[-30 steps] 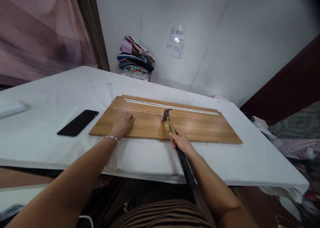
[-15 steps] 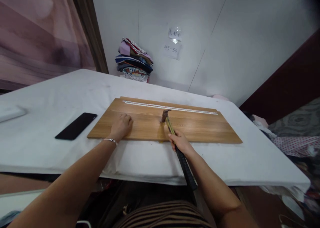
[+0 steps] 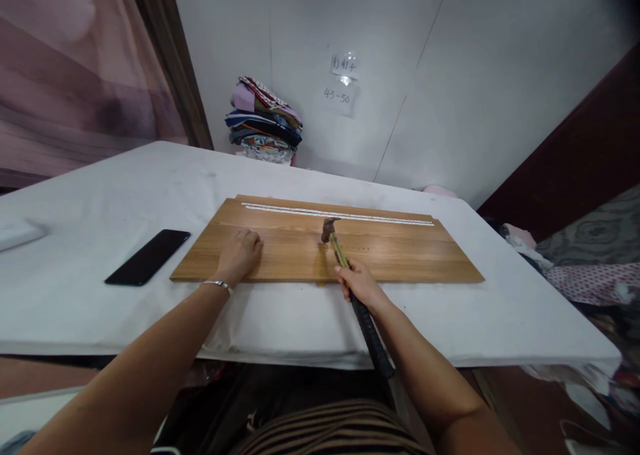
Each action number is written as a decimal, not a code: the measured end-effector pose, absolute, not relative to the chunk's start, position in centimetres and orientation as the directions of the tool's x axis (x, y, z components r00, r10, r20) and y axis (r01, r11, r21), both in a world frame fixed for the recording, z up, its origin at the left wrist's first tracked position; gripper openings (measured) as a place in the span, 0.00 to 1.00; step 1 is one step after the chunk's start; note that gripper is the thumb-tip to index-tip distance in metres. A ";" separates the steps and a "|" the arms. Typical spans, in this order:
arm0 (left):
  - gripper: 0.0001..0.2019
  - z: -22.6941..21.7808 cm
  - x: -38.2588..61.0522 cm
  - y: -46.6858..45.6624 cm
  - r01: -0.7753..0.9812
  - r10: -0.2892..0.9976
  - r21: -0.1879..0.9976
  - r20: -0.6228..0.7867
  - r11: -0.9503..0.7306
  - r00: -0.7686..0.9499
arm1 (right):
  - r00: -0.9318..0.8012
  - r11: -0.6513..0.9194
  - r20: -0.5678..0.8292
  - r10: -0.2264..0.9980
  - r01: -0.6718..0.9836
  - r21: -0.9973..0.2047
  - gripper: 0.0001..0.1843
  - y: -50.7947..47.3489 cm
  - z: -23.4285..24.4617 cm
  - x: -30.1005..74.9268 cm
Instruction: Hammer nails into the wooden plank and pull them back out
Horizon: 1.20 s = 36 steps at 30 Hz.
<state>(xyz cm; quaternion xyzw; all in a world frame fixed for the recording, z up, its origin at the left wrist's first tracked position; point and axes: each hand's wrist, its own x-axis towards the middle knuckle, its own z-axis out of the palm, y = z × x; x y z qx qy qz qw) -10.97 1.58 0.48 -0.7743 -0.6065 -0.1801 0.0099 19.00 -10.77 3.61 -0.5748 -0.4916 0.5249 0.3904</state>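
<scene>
A long wooden board (image 3: 400, 255) lies on the white table (image 3: 100, 215), with a pale strip (image 3: 340, 214) running along its far edge. My left hand (image 3: 239, 254) rests on the board's left part, fingers curled and pressed down on the wood. My right hand (image 3: 361, 286) is wrapped round the handle of a hammer (image 3: 336, 242). The hammer's rusty head touches the board near its middle. A row of small dots shows on the wood just right of the head.
A black phone (image 3: 148, 257) lies on the table left of the board. A pile of folded cloth (image 3: 264, 122) stands against the back wall, below paper notes (image 3: 341, 88). A white object (image 3: 17, 234) sits at the far left edge. Patterned fabric lies off the table's right side.
Both hands, the hammer and the board keep their places relative to each other. Only the camera's view has drifted slightly.
</scene>
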 end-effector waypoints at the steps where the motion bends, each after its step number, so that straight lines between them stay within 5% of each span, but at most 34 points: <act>1: 0.15 0.5 -11.0 1.6 0.944 0.936 0.197 0.291 -0.263 0.200 | -0.032 -0.208 -0.215 0.976 0.153 -0.966 0.17 -10.8 3.6 19.0; 36: 0.13 0.1 -11.0 1.8 0.942 0.915 0.168 0.337 -0.291 0.222 | -0.055 -0.213 -0.225 0.973 0.170 -0.962 0.16 -10.9 3.7 19.1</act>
